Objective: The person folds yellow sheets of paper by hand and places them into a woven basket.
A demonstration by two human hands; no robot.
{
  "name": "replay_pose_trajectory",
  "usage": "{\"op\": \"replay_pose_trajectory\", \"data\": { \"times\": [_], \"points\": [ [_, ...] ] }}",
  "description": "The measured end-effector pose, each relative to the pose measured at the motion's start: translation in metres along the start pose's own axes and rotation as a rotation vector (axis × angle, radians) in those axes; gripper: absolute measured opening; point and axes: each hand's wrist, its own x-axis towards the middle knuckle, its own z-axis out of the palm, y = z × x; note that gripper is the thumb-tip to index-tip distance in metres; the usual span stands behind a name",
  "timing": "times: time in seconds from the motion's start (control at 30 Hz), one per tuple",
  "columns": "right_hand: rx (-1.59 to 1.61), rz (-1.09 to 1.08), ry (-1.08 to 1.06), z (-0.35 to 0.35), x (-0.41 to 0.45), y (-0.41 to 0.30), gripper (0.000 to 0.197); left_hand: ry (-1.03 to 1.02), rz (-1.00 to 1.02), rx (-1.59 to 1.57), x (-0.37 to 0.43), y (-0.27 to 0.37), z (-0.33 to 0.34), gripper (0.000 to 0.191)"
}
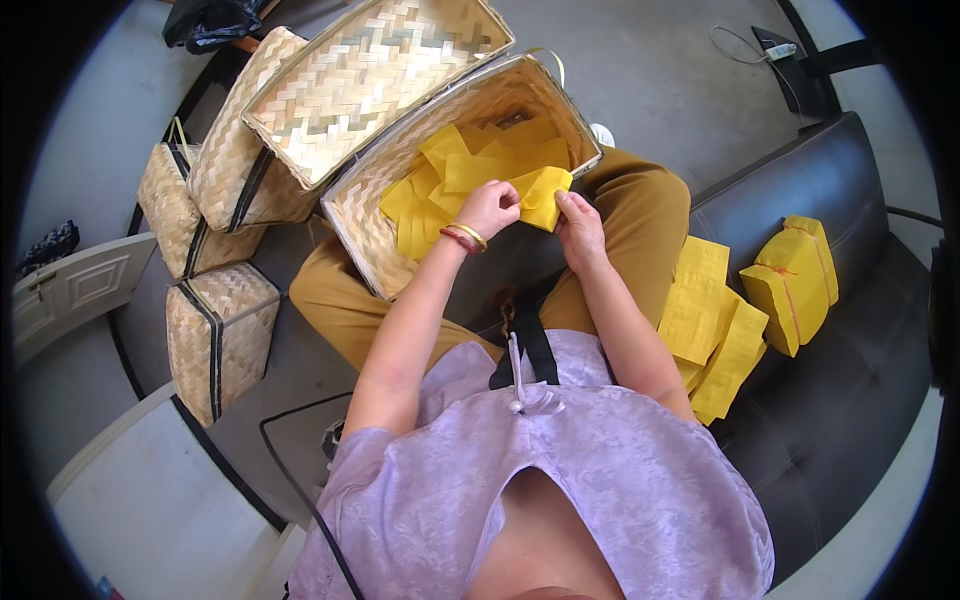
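Both of my hands are at the near edge of an open woven bamboo basket (352, 206) that rests between my knees. My right hand (576, 225) pinches the right end of a folded yellow paper sheet (546, 196). At the sheet's left end is my left hand (491, 210), its fingers curled with the thumb against the fingertips; whether it grips the paper is hard to tell. Inside the basket lies a loose heap of yellow paper sheets (480, 169). A woven bamboo lid (375, 82) leans against the basket's far left side.
Several closed woven baskets (221, 330) stand at the left. On the black leather sofa (810, 420) at the right lie loose yellow sheets (694, 300) and a tied yellow paper bundle (795, 281). A power strip (780, 52) lies at the upper right; a black cable (300, 480) hangs at lower left.
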Motion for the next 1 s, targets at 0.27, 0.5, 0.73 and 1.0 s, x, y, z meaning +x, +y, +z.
{"op": "replay_pose_trajectory", "data": {
  "times": [0.27,0.5,0.73,1.0],
  "points": [
    [0.026,-0.042,0.022,-0.004,0.004,0.004,0.014,0.265,-0.320,0.521,-0.017,-0.057,-0.047,0.020],
    [-0.017,-0.001,-0.037,-0.002,-0.003,-0.005,0.014,0.100,0.020,-0.135,-0.013,0.016,-0.008,0.041],
    [0.034,-0.013,-0.059,0.002,0.000,0.004,0.014,0.002,-0.099,-0.162,-0.001,-0.003,0.002,0.019],
    [0.013,0.001,-0.081,-0.003,0.000,0.004,0.016,0.011,-0.106,-0.287,-0.001,0.006,0.006,0.023]
  ]
}}
